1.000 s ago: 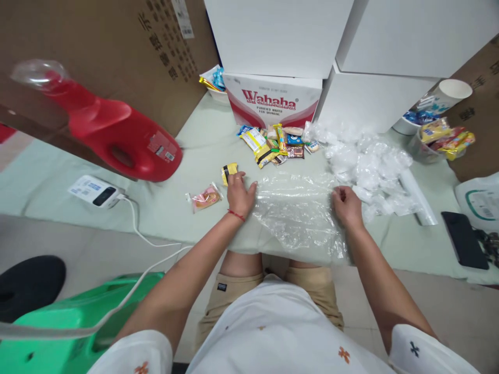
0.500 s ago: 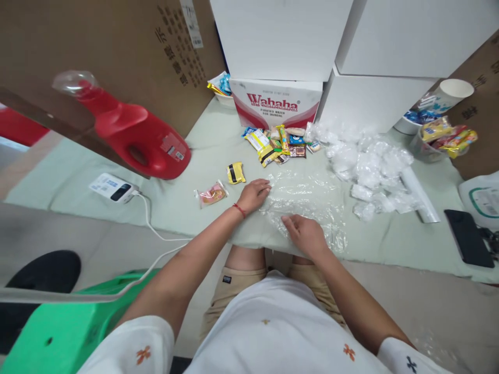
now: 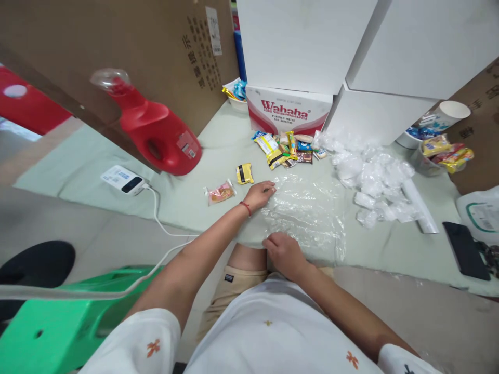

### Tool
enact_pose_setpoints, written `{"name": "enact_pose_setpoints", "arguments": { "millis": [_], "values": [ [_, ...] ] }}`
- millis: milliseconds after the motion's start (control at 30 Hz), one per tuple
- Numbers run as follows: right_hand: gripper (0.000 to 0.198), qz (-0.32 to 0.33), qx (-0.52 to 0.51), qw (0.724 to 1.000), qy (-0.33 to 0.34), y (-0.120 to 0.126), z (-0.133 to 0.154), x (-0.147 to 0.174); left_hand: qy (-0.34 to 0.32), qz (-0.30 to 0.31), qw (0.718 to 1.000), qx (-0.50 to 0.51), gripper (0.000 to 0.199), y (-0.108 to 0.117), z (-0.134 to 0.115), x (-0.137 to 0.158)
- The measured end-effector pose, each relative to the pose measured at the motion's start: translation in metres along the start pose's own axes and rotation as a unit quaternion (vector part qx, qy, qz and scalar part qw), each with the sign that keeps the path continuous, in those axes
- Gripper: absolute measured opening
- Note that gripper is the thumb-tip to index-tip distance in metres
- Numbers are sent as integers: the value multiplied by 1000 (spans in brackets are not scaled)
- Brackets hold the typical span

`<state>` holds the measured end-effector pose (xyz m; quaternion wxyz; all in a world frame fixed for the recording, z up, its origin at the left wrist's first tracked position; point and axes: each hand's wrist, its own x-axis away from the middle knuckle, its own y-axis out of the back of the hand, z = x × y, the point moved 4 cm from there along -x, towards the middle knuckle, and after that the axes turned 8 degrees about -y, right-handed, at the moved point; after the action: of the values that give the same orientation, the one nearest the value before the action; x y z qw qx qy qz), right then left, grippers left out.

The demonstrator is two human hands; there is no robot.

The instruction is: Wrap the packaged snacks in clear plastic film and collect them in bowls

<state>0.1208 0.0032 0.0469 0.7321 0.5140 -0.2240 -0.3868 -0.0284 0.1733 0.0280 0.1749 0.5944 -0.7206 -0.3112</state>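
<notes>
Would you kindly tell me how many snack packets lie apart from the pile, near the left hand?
2: the yellow packet beyond the left hand, and the pink packet left of the yellow one.

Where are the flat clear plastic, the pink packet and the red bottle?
Flat clear plastic (image 3: 306,210): head view, middle of its spread surface.
Pink packet (image 3: 220,192): head view, middle of its wrapper.
Red bottle (image 3: 159,124): head view, its body.
</notes>
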Motion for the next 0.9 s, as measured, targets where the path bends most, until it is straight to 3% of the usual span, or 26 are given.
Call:
{"name": "enact_pose_setpoints", "arguments": {
  "millis": [100,200,300,367,433,533,600,733,900],
  "values": [
    [12,23,33,999,32,-16,8,0,15,-54,995,-79,23,2,-27,13],
    [13,28,31,999,25,-28,9,-1,-11,-116,970,-211,24,-1,-64,30],
    [15,30,8,999,27,-31,13,1,-20,-75,968,-239,29,-19,-82,37],
    [18,25,-37,998,48,-23,15,3,9,-45,969,-241,37,-31,-76,38],
    [23,-21,-81,996,35,-3,6,5,35,-27,966,-253,46,-40,-64,38],
    [31,-148,-73,982,-87,32,-36,8,34,-7,962,-272,55,-49,-51,38],
    [44,-191,-14,963,-190,44,-75,14,26,-3,960,-278,58,-50,-47,39],
    [66,-133,101,929,-329,36,-142,43,15,-2,957,-289,57,-43,-41,35],
    [68,-107,147,913,-366,34,-172,82,29,-18,953,-301,61,-25,-21,29]
  ]
}}
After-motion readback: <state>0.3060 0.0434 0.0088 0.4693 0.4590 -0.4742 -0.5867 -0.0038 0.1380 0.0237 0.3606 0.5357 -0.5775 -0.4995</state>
